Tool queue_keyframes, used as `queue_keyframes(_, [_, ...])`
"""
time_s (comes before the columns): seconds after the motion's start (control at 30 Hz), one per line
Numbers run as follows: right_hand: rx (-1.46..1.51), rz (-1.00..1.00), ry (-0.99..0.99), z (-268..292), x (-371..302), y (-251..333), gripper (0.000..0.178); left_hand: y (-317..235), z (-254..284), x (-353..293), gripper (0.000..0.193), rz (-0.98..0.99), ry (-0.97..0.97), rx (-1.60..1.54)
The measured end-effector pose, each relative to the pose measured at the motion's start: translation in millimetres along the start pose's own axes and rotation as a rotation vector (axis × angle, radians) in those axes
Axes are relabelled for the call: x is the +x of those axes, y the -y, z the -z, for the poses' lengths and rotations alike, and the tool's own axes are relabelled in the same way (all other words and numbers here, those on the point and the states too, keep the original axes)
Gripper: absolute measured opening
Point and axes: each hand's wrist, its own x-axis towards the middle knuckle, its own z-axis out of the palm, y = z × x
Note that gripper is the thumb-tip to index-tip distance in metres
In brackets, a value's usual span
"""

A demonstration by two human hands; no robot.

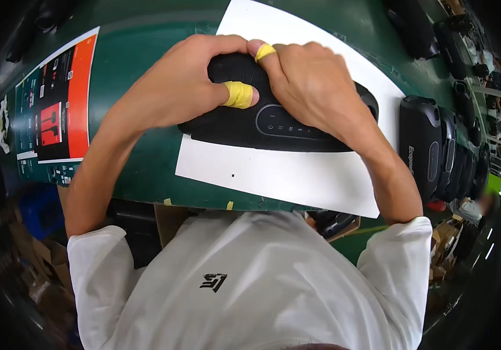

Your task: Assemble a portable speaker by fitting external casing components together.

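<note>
A black portable speaker [227, 129] with an oval control panel lies across a white sheet [274, 172] in front of me. My left hand [189, 81] is closed over its left end, the thumb, wrapped in yellow tape, pressed on the top fabric. Over the speaker's middle and far side, my right hand [314, 84] curls its fingers, hiding part of the panel's right side. Yellow tape also wraps the right thumb, whose tip touches or nearly touches the left index finger. The fingertips on the speaker's far side are hidden.
Upright black speakers [419, 140] stand in a row at the right of the green table [145, 166]. A printed orange-and-black sheet [78, 116] lies at the left. Cardboard boxes [49, 256] sit below on the left. A blurred person [473, 207] is at far right.
</note>
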Motion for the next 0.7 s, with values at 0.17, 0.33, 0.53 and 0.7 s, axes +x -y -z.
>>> queue_keyframes(0.17, [-0.010,-0.163,-0.043,1.8,-2.9,7.6,0.047,5.4,-14.6,-6.4,0.060,-0.112,-0.182,0.044])
queue_keyframes(0.33, [-0.001,-0.197,-0.070,-5.2,-1.5,5.2,0.047,3.9,-4.9,-9.2,0.064,-0.055,-0.104,0.058])
queue_keyframes(0.53, [0.267,-0.253,-0.212,12.5,-8.3,-2.9,0.041,4.0,-12.4,-28.1,0.112,-0.363,-0.152,0.536])
queue_keyframes(0.7, [0.495,-0.425,-0.909,24.5,-101.5,-16.3,0.021,-15.3,9.5,-7.3,0.113,-0.208,-0.012,0.469])
